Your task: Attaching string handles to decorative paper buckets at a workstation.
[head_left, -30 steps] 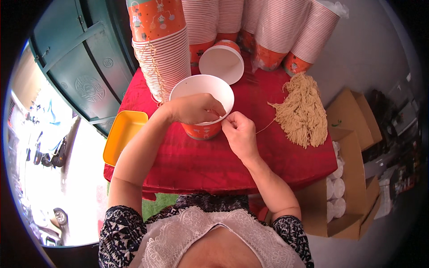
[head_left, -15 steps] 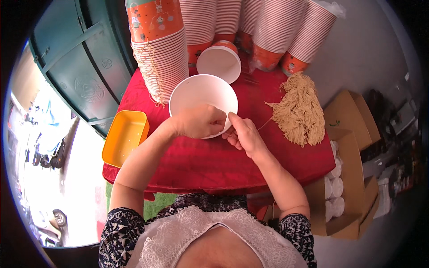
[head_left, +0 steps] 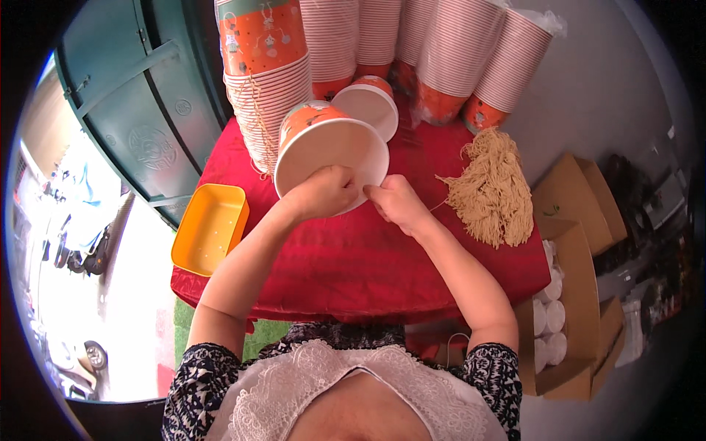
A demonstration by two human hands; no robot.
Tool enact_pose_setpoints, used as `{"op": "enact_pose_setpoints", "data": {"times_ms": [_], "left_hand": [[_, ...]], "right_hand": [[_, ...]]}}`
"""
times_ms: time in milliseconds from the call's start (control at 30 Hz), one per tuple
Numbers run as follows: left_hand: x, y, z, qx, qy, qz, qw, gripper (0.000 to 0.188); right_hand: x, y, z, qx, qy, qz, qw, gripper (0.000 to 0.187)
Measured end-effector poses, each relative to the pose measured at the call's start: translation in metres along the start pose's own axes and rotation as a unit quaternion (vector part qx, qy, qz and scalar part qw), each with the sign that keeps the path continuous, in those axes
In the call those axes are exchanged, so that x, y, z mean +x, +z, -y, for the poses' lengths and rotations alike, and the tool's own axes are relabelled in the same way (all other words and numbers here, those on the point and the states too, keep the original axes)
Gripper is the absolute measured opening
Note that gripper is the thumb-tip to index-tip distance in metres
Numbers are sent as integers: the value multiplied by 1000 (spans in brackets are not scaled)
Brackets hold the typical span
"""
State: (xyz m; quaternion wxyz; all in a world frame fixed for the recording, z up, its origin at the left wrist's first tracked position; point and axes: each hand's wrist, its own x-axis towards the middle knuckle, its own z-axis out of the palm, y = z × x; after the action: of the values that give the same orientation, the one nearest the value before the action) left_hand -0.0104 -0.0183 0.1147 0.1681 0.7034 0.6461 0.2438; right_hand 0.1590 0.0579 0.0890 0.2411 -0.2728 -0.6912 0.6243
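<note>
A paper bucket (head_left: 298, 158), white inside and printed orange outside, is tilted with its mouth toward me. My left hand (head_left: 323, 192) reaches into that mouth with its fingers curled closed near the right inner wall; what they hold is hidden. At the bucket's lower right rim, my right hand (head_left: 399, 202) is closed in a pinch. A thin tan string (head_left: 439, 206) runs from behind this hand to a loose bundle of tan strings (head_left: 494, 192) on the right of the table. The pinched end itself is too small to see clearly.
Behind the bucket lies another bucket (head_left: 371, 110) on its side. Tall stacks of nested buckets (head_left: 271, 103) line the back of the red-covered table (head_left: 331, 272). A yellow tray (head_left: 209, 228) sits at the left edge. An open cardboard box (head_left: 577, 294) with white rolls stands right.
The bucket has tipped, so its printed outer side now shows at the top. Both hands have moved slightly up and away from me with it.
</note>
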Motion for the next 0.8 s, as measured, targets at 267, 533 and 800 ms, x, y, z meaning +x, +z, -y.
{"op": "enact_pose_setpoints", "data": {"times_ms": [267, 533, 800], "left_hand": [[3, 44, 22, -89, -69, -117, 987, 21], [2, 86, 39, -247, -60, -188, 949, 18], [3, 82, 39, -395, -173, -100, 896, 16]], "right_hand": [[32, 5, -31, 34, 24, -1, 999, 22], [37, -3, -52, -77, 61, -1, 995, 23], [40, -3, -57, -108, 85, -33, 990, 25]]}}
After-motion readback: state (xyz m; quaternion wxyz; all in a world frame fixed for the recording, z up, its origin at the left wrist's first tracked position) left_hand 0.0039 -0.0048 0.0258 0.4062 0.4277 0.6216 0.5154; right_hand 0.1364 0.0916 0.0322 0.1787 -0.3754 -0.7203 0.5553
